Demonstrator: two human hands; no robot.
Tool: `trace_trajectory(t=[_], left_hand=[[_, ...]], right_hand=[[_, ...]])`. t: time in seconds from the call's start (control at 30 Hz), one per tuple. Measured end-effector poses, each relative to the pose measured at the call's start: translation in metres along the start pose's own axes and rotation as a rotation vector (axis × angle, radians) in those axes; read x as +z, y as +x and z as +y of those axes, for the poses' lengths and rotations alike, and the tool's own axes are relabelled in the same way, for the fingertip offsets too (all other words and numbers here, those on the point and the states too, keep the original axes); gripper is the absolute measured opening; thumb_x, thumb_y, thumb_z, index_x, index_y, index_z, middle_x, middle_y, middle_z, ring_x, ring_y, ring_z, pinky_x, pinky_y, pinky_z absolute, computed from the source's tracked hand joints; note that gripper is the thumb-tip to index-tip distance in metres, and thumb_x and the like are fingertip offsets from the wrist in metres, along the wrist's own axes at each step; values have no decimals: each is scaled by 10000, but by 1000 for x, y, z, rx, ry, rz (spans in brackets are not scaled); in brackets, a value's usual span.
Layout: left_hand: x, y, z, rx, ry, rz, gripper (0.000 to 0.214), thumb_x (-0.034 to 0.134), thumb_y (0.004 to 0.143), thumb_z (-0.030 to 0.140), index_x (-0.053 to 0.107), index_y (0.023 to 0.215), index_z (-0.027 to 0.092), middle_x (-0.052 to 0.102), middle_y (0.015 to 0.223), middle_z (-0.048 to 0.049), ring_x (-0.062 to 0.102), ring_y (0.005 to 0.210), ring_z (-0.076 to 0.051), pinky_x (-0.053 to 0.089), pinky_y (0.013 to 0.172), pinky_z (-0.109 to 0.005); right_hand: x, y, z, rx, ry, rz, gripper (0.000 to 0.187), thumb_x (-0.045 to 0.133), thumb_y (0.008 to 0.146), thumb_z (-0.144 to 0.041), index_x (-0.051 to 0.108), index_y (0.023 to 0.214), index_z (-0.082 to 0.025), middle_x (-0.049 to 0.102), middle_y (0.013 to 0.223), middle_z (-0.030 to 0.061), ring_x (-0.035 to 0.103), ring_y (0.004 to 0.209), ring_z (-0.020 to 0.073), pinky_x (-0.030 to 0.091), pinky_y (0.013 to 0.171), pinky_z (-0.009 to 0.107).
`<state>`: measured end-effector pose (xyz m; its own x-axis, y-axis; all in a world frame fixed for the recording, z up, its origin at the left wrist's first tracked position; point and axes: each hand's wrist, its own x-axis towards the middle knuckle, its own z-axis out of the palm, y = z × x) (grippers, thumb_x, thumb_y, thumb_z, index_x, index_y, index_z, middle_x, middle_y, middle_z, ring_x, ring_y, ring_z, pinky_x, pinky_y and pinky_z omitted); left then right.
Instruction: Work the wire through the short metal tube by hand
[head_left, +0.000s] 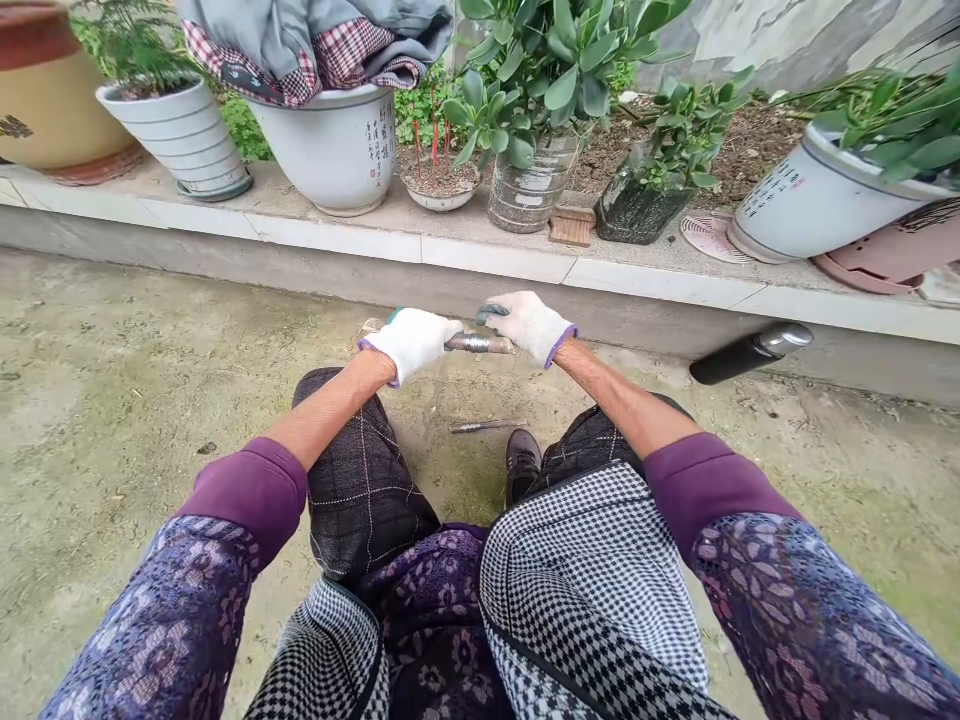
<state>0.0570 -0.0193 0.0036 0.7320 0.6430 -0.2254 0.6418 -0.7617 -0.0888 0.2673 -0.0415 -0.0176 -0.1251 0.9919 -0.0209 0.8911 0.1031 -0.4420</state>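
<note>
Below front edge of ledge (495, 260): our left hand (415, 340) grips a stick (491, 345), wire (471, 342) wound partway, tip bare. Right hand (525, 322) curled; whether pinching, we cannot tell.

Ahead of me, a ledge (495, 262) carries a row of pots. On my left I see a yellow pot (64, 120), then a ribbed white pot (176, 140) on a green saucer (217, 190), then a larger white pot (322, 150) with clothes (292, 45) heaped over it. Further right, a wooden brush (571, 226) lies between two planted containers. Below, on my right, a black flask (735, 358) is near the ledge.
</note>
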Motion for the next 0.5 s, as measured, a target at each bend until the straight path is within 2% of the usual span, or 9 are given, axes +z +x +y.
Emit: trace_trajectory(t=[0.13, 0.3, 0.4, 0.5], left_hand=[[-6, -4, -4, -30, -31, -2, 329, 460, 937, 278, 682, 1178, 246, 745, 921, -90, 709, 865, -241, 444, 737, -297], [-7, -3, -8, -136, -102, 74, 362, 452, 942, 378, 681, 1196, 259, 751, 957, -78, 709, 890, -237, 457, 750, -291], [-6, 2, -11, -179, -141, 90, 388, 462, 936, 432, 688, 1194, 251, 754, 980, -87, 709, 918, -248, 469, 782, -298], [-3, 9, -16, -247, -164, 127, 431, 446, 945, 479, 689, 1204, 234, 753, 1010, -107, 708, 949, -264, 482, 792, -308]], right_hand=[[4, -1, -8, 24, 147, -31, 244, 565, 818, -280, 754, 885, -142, 699, 746, 17, 560, 676, 137, 409, 642, 233], [1, -9, -17, 142, 275, -88, 186, 517, 822, -210, 683, 796, -130, 561, 574, -17, 438, 461, 86, 322, 487, 220], [5, -11, -22, 159, 256, -58, 176, 539, 830, -209, 690, 820, -120, 580, 611, -2, 450, 487, 88, 332, 501, 224], [12, -20, -34, 77, 169, -93, 239, 536, 889, -291, 717, 927, -140, 657, 711, 24, 524, 572, 116, 379, 573, 240]])
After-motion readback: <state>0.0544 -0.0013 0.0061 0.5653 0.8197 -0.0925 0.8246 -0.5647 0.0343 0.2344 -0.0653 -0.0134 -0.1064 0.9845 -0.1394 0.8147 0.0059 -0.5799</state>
